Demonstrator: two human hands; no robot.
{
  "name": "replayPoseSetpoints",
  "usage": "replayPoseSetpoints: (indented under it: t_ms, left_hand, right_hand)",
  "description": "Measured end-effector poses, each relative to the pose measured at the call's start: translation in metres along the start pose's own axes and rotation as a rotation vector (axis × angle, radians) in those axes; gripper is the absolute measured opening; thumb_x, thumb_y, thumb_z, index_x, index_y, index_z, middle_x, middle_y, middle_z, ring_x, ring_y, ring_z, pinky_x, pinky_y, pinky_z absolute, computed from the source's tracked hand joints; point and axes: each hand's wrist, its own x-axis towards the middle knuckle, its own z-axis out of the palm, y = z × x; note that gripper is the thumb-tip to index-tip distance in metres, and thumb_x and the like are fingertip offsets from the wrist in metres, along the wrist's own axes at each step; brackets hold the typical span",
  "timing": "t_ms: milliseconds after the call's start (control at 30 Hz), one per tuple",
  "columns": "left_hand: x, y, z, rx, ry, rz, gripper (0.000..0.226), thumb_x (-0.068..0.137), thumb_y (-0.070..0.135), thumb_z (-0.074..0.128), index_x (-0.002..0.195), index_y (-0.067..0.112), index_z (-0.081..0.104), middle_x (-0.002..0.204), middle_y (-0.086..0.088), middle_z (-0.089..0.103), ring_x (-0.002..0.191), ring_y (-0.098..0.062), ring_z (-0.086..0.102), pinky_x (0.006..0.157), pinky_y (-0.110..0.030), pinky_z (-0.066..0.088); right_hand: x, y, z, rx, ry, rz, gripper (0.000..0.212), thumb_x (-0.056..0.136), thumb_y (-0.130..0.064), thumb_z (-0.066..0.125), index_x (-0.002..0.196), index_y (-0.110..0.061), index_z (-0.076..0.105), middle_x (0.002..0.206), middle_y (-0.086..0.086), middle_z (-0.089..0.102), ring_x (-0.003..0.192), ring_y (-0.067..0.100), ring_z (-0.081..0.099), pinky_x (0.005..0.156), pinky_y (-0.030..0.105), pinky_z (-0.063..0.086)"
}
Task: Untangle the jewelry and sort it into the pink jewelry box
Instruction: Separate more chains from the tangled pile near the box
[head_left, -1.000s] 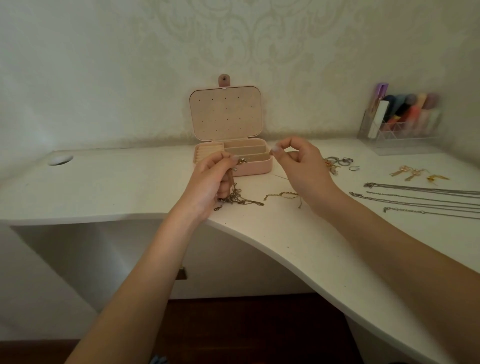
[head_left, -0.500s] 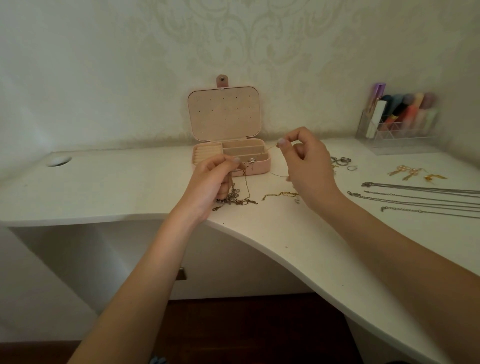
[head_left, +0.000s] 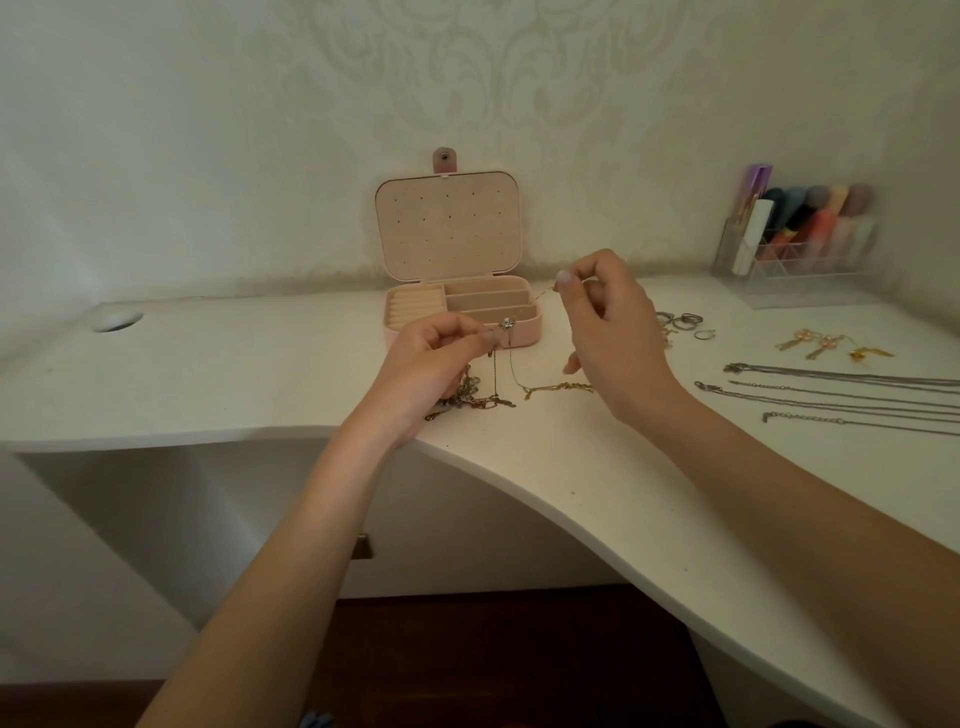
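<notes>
The pink jewelry box (head_left: 531, 332) stands open at the back of the white desk, its lid upright and its compartments showing beige lining. In front of it my left hand (head_left: 431, 364) pinches a tangle of chains (head_left: 470, 392) near a small silver pendant (head_left: 506, 323); part of the tangle lies on the desk under the hand. My right hand (head_left: 605, 327) is raised to the right of the box and pinches the end of a thin gold chain (head_left: 558, 387), which runs down to the desk between both hands.
On the desk (head_left: 597, 483) to the right lie several rings (head_left: 683, 322), gold earrings (head_left: 826, 345) and straightened silver chains (head_left: 841, 395). A clear organiser (head_left: 800, 244) with cosmetics stands at the back right. A cable hole (head_left: 117, 322) sits far left. The desk's front edge curves inward.
My right hand has risen and moved right, drawing the thin gold chain out of the tangle. My left hand stays at the tangle, holding it near the pendant.
</notes>
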Motion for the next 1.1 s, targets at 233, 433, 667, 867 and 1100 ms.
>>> replayPoseSetpoints:
  t_ms: [233, 433, 667, 867, 1100]
  left_hand:
    - [-0.0012, 0.0021, 0.0001, -0.034, -0.008, 0.014, 0.034, 0.091, 0.01, 0.056, 0.064, 0.026, 0.069, 0.07, -0.01, 0.056, 0.042, -0.007, 0.024, 0.04, -0.019, 0.015]
    - [0.0016, -0.0002, 0.0001, -0.033, 0.0, 0.024, 0.025, 0.095, 0.014, 0.05, 0.082, 0.018, 0.071, 0.043, 0.003, 0.032, 0.036, -0.006, 0.021, 0.037, -0.016, 0.015]
    - [0.0032, -0.0012, -0.0009, -0.102, 0.016, -0.024, 0.024, 0.097, 0.007, 0.044, 0.1, 0.014, 0.067, 0.042, 0.011, 0.03, 0.033, -0.003, 0.024, 0.034, -0.015, 0.017]
    - [0.002, 0.0014, 0.0004, -0.064, 0.036, -0.043, 0.035, 0.094, 0.002, 0.041, 0.109, 0.024, 0.063, 0.041, 0.014, 0.031, 0.034, -0.003, 0.026, 0.034, -0.015, 0.019]
    - [-0.0009, 0.0052, -0.0014, -0.048, -0.099, -0.002, 0.047, 0.092, 0.0, 0.045, 0.121, 0.035, 0.06, 0.05, 0.008, 0.028, 0.041, -0.006, 0.021, 0.036, -0.016, 0.018]
  right_hand:
    - [-0.0017, -0.0073, -0.0001, 0.216, -0.211, 0.279, 0.026, 0.1, -0.021, 0.04, 0.075, -0.017, 0.043, 0.061, -0.002, 0.036, 0.042, 0.005, 0.033, 0.04, 0.024, 0.04]
    - [-0.0028, -0.0004, -0.0003, -0.016, -0.324, 0.231, 0.033, 0.094, -0.037, 0.054, 0.075, -0.01, 0.057, 0.042, -0.012, 0.034, 0.033, 0.004, 0.026, 0.037, 0.019, 0.027]
    - [-0.0024, 0.0005, -0.0015, -0.189, -0.371, 0.137, 0.023, 0.092, -0.03, 0.06, 0.09, -0.009, 0.068, 0.031, -0.016, 0.038, 0.031, 0.003, 0.039, 0.036, 0.011, 0.029]
    - [-0.0036, 0.0007, -0.0013, -0.075, -0.334, 0.113, 0.018, 0.094, -0.027, 0.057, 0.085, -0.016, 0.069, 0.037, -0.01, 0.031, 0.03, 0.007, 0.023, 0.04, 0.022, 0.023]
    - [-0.0041, -0.0006, -0.0015, -0.056, -0.301, 0.121, 0.017, 0.093, -0.024, 0.056, 0.085, -0.015, 0.069, 0.034, -0.012, 0.033, 0.03, 0.008, 0.028, 0.038, 0.018, 0.026]
